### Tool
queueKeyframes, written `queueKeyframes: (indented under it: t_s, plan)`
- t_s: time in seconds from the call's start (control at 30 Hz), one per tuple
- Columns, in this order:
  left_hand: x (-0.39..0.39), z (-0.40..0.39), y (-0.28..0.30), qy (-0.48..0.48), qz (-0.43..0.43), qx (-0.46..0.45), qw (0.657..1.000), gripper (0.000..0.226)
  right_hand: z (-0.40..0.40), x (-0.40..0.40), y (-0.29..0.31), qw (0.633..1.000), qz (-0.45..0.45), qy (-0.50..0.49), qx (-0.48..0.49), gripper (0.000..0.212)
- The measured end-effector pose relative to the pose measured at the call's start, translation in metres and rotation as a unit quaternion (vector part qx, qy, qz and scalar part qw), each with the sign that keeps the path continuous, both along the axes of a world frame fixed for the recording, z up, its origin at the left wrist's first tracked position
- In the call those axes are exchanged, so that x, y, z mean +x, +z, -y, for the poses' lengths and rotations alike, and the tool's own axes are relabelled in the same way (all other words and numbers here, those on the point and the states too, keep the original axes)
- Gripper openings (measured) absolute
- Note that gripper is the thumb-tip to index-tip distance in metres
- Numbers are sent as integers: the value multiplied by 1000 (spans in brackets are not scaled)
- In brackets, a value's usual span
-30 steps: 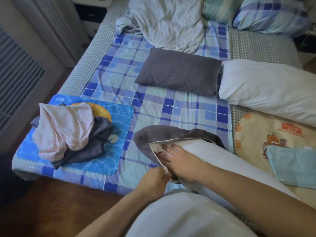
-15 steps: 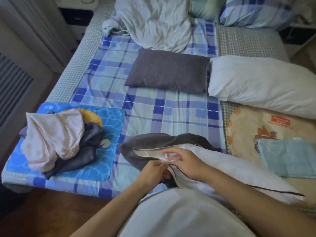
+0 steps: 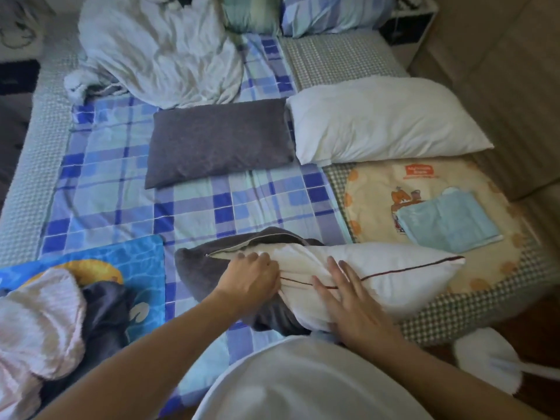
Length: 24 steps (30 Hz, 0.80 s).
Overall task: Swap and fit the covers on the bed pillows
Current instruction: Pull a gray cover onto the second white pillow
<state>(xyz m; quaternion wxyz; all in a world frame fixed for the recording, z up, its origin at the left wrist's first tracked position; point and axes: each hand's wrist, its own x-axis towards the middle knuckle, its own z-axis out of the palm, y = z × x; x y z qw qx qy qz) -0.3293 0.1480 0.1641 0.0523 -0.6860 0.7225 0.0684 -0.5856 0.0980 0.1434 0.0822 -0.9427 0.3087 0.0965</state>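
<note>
Dim light falls across the bed (image 3: 194,207) and its blue checked sheet, with wood floor showing past the near right corner. At the near edge lies the white pillow (image 3: 403,277), its left end tucked into the dark grey cover (image 3: 197,268). Your left hand (image 3: 251,277) curls its grip at the cover's open zip edge — whether it truly pinches cloth I cannot tell — while your right hand (image 3: 348,301) lies flat, fingers apart, on the pillow. Press and feed the stuffing leftward — pull the cover over it in short tugs, working the corners in first. A grey covered pillow (image 3: 218,140) and a bare white pillow (image 3: 378,119) sit mid-bed; crumpled clothes (image 3: 45,322) lie at the near left corner.
</note>
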Motion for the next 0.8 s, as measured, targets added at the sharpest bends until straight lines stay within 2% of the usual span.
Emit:
queueKeyframes:
  t_s: [0.07,0.17,0.2,0.27,0.33,0.37,0.47,0.53,0.57,0.67,0.7,0.73,0.8]
  plan:
    - [16,2,-15,-17,-37,-68,997,21,1,2,-5,1000,-20,-5,-23,92]
    - [28,15,-29,6,6,-76,997,28,-5,9,-22,993,3,53,-107,48]
    - [31,23,-32,31,13,-60,998,36,-5,11,-26,990,11,65,-127,41]
    - [33,36,-35,90,-1,19,996,41,-1,11,-29,985,23,79,-150,41]
    - [30,46,-32,133,-18,93,987,26,14,11,-30,981,26,85,-173,47]
    - [25,49,-27,145,-31,96,984,19,24,15,-30,981,24,86,-171,48]
    - [-2,51,-9,128,-157,35,979,12,43,41,-32,984,32,104,-139,38]
    - [-17,47,-4,116,-258,41,958,14,42,55,-31,978,-12,171,-115,30]
    - [-17,46,-6,140,-287,55,946,18,37,58,-28,975,-34,200,-88,32]
    - [0,47,-19,257,-284,134,914,29,25,63,-18,979,-54,197,-18,58]
    - [3,46,-22,252,-260,160,918,29,22,67,-17,982,-58,179,-10,62]
    - [2,41,-23,233,-247,171,925,29,20,70,-17,985,-64,163,4,60]
    - [-10,22,-21,191,-259,178,930,28,19,74,-7,986,-69,144,54,42]
